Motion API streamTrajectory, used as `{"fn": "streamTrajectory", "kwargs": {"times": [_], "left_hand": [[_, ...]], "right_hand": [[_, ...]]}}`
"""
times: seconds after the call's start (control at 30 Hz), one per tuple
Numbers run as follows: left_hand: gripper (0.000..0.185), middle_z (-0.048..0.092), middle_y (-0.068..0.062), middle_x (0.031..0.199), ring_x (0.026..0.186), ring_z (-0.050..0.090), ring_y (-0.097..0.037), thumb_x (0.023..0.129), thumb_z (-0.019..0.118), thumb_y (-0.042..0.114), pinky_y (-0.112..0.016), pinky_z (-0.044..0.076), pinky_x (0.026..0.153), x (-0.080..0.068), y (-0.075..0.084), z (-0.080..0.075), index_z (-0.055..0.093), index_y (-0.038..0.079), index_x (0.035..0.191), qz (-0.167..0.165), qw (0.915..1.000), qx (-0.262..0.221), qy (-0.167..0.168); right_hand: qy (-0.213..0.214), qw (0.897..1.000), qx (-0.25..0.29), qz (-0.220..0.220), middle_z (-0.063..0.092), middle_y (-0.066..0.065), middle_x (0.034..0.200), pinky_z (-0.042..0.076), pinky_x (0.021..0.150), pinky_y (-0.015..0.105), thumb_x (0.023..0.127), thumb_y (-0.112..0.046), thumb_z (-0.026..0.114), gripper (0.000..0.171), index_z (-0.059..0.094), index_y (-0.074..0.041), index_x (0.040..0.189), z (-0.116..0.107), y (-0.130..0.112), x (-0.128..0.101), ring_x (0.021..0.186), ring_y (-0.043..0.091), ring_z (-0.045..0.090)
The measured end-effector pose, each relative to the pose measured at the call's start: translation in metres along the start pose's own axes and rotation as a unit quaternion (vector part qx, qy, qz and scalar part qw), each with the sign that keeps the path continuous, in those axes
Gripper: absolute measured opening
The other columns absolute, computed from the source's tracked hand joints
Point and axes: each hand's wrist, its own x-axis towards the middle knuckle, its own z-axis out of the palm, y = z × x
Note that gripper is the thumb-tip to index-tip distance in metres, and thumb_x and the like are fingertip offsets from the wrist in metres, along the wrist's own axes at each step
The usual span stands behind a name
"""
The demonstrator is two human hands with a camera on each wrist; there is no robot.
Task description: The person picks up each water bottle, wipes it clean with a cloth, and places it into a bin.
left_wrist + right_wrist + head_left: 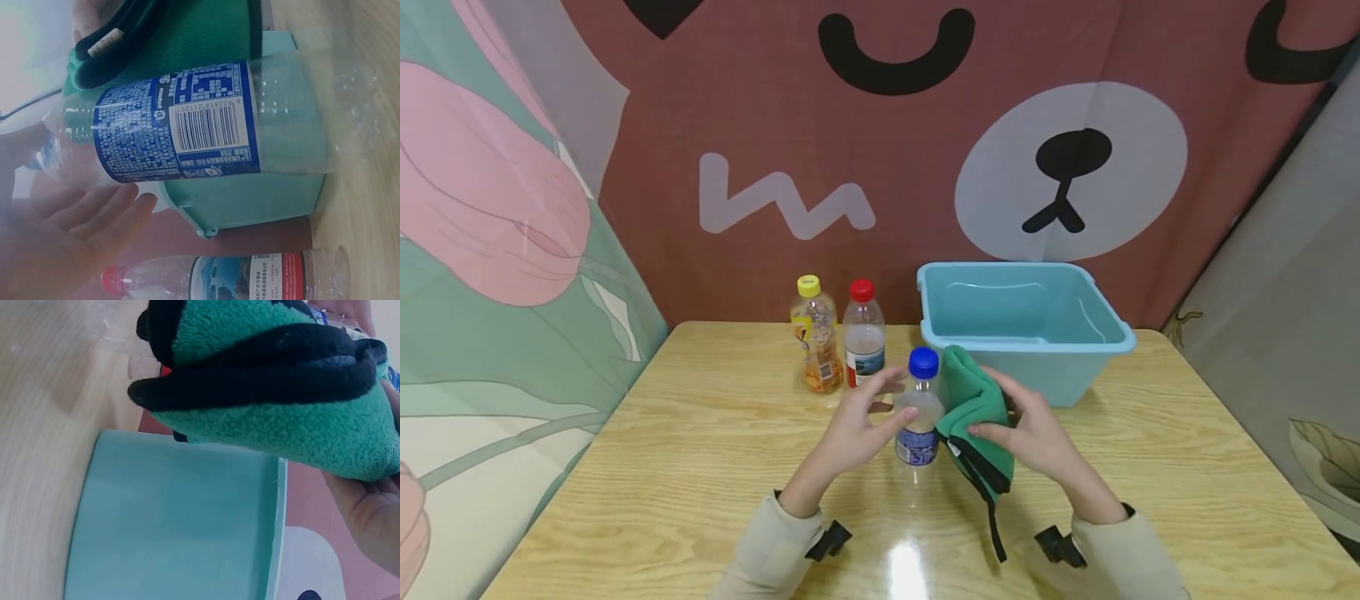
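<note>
Bottle (919,417) with blue cap stands upright mid-table; left hand (856,429), fingers relaxed, touches it. Right hand (1033,433) grips green cloth (973,408) against its right side.

Wooden table (700,467): three bottles (863,346), blue tub (1022,329).

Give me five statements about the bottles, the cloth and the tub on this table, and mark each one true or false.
1. The right hand holds a green cloth with black trim. True.
2. The bottle nearest the hands has a red cap. False: the blue-capped bottle stands between the hands; the red-capped bottle stands farther back.
3. The blue tub lies upside down. False: it stands upright, open side up.
4. A yellow-capped bottle stands beside the red-capped one. True.
5. The left hand grips the cloth. False: its fingers are spread by the blue-capped bottle, apart from the cloth.
</note>
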Motion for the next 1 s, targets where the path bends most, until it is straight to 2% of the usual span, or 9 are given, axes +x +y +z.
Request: {"fn": "streamTrajectory", "kwargs": {"times": [0.13,0.27,0.47,0.63,0.83,1.0], "left_hand": [[0.049,0.047,-0.017,0.131,0.112,0.051,-0.029,0.091,0.057,0.014,-0.038,0.05,0.083,-0.001,-0.001,-0.001,0.04,0.0,0.134,0.018,0.9995,0.02,-0.015],[0.053,0.046,-0.017,0.132,0.113,0.05,-0.029,0.091,0.055,0.014,-0.04,0.051,0.082,-0.001,0.0,-0.001,0.034,0.0,0.138,0.031,0.9983,0.041,-0.026],[0.063,0.044,-0.017,0.134,0.112,0.051,-0.029,0.09,0.057,0.016,-0.038,0.05,0.084,-0.003,-0.001,-0.001,0.025,0.002,0.142,0.016,0.9986,0.028,-0.04],[0.065,0.041,-0.019,0.136,0.113,0.05,-0.032,0.09,0.058,0.014,-0.036,0.049,0.086,-0.005,-0.001,0.0,0.023,0.002,0.143,0.001,0.999,-0.001,-0.044],[0.068,0.039,-0.021,0.137,0.115,0.048,-0.034,0.089,0.058,0.011,-0.038,0.05,0.084,-0.006,0.0,0.001,0.019,0.001,0.143,0.003,0.9991,-0.017,-0.039],[0.07,0.038,-0.019,0.138,0.116,0.048,-0.032,0.089,0.059,0.012,-0.038,0.05,0.083,-0.006,0.0,0.002,0.018,0.003,0.144,0.001,0.9992,-0.014,-0.039]], "right_hand": [[-0.001,1.0,0.005,-0.003,0.055,0.023,0.117,0.051,0.074,0.04,0.071,0.004,0.073,0.067,0.045,0.0,0.131,-0.001,-0.004,0.002,0.099,0.036,0.055],[-0.013,1.0,0.017,-0.001,0.055,0.023,0.117,0.051,0.073,0.036,0.072,0.004,0.073,0.068,0.044,-0.001,0.132,-0.002,-0.006,0.004,0.098,0.035,0.056],[-0.047,0.998,0.042,-0.007,0.055,0.023,0.113,0.053,0.064,0.029,0.073,0.003,0.072,0.07,0.04,-0.001,0.135,0.001,-0.005,0.007,0.09,0.03,0.057],[-0.066,0.997,0.046,-0.001,0.056,0.022,0.111,0.053,0.065,0.029,0.074,0.002,0.072,0.072,0.037,-0.003,0.137,0.004,-0.002,0.01,0.088,0.027,0.057],[-0.088,0.994,0.062,0.012,0.052,0.022,0.116,0.052,0.072,0.031,0.076,0.001,0.069,0.076,0.03,-0.005,0.141,0.008,0.002,0.01,0.094,0.028,0.055],[-0.109,0.99,0.092,0.018,0.046,0.023,0.126,0.047,0.086,0.041,0.077,0.004,0.066,0.079,0.025,-0.006,0.143,0.013,0.009,0.011,0.105,0.034,0.051]]}}
